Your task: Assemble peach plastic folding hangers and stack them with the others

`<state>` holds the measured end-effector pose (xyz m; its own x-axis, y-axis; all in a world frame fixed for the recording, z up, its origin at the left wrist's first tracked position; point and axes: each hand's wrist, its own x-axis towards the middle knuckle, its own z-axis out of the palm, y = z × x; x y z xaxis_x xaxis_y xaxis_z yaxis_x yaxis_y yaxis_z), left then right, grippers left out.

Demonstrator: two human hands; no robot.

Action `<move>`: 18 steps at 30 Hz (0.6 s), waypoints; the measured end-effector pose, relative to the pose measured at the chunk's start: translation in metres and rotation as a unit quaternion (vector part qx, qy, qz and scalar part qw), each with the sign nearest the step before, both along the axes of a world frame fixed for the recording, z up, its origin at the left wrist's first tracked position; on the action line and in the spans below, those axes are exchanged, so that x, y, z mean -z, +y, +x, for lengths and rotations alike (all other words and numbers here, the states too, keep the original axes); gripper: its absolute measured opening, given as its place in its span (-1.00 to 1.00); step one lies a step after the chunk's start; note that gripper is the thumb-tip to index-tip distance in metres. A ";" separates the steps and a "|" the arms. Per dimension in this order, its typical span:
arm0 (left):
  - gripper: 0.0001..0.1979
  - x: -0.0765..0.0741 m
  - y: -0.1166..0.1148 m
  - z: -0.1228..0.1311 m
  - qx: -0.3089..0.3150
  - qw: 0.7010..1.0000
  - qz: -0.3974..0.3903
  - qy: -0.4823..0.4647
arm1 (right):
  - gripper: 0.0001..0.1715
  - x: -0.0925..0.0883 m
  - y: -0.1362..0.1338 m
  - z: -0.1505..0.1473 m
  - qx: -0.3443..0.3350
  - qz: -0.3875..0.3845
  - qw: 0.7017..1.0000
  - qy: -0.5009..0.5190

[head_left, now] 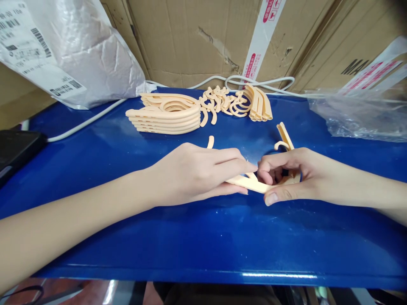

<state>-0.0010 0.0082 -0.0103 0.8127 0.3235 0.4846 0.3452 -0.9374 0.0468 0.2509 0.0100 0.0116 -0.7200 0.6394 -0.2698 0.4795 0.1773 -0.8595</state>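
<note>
A cream plastic clothes hanger lies low over the blue table between my hands. My left hand is closed around its left part, fingers over the top and thumb beneath. One end of a cream piece sticks out behind that hand. My right hand grips the right part, thumb in front and fingers curled behind. Beyond its knuckles a hanger arm points up and away, with a small curved hook beside it. My fingers hide the hanger's middle joint.
Behind my hands sit a stack of hanger bodies, a pile of loose hooks and several hanger arms. A white cable runs along cardboard boxes. A grey parcel bag, black phone and clear plastic bag flank them.
</note>
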 end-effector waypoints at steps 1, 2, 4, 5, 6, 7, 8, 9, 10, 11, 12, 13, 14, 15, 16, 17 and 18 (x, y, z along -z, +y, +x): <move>-0.74 -0.001 0.000 0.000 0.005 0.999 -0.040 -0.002 | -0.72 0.000 0.001 0.001 -0.008 0.004 1.000 -0.002; -0.74 -0.002 0.001 0.000 0.011 0.997 -0.079 -0.009 | -0.73 -0.001 0.003 0.002 -0.021 0.010 1.000 -0.003; -0.76 -0.005 0.002 0.000 0.018 0.988 -0.147 -0.035 | -0.71 -0.003 0.006 0.005 -0.051 0.032 0.998 -0.005; -0.77 -0.007 0.002 0.000 0.019 0.983 -0.175 -0.049 | -0.71 -0.004 0.008 0.007 -0.062 0.044 0.997 -0.008; -0.79 -0.008 0.003 0.001 0.016 0.978 -0.197 -0.061 | -0.71 -0.005 0.009 0.008 -0.072 0.051 0.996 -0.010; -0.80 -0.009 0.003 0.001 0.012 0.974 -0.213 -0.070 | -0.71 -0.006 0.011 0.010 -0.079 0.055 0.995 -0.011; -0.81 -0.010 0.003 0.002 0.007 0.971 -0.226 -0.076 | -0.72 -0.007 0.012 0.011 -0.084 0.054 0.995 -0.012; -0.82 -0.011 0.003 0.002 0.004 0.969 -0.234 -0.082 | -0.73 -0.007 0.013 0.013 -0.090 0.051 0.995 -0.014; -0.83 -0.011 0.004 0.003 0.002 0.966 -0.242 -0.088 | -0.74 -0.008 0.013 0.015 -0.093 0.048 0.994 -0.014; -0.84 -0.012 0.004 0.003 0.001 0.964 -0.251 -0.091 | -0.74 -0.008 0.014 0.016 -0.096 0.049 0.994 -0.011; -0.84 -0.012 0.004 0.003 0.000 0.961 -0.260 -0.095 | -0.73 -0.008 0.014 0.018 -0.097 0.051 0.994 -0.008; -0.84 -0.012 0.004 0.004 -0.002 0.958 -0.269 -0.098 | -0.72 -0.007 0.014 0.019 -0.096 0.054 0.994 -0.006; -0.85 -0.012 0.003 0.004 -0.003 0.956 -0.277 -0.099 | -0.71 -0.006 0.014 0.019 -0.093 0.058 0.994 -0.002; -0.85 -0.013 0.003 0.004 -0.005 0.954 -0.283 -0.100 | -0.71 -0.005 0.014 0.019 -0.090 0.061 0.994 0.002; -0.84 -0.013 0.003 0.005 -0.007 0.952 -0.288 -0.101 | -0.71 -0.004 0.014 0.019 -0.086 0.063 0.994 0.004; -0.84 -0.013 0.003 0.005 -0.008 0.951 -0.290 -0.104 | -0.73 -0.004 0.014 0.019 -0.082 0.061 0.995 0.006; -0.83 -0.013 0.002 0.005 -0.009 0.950 -0.291 -0.111 | -0.75 -0.003 0.014 0.018 -0.075 0.057 0.996 0.009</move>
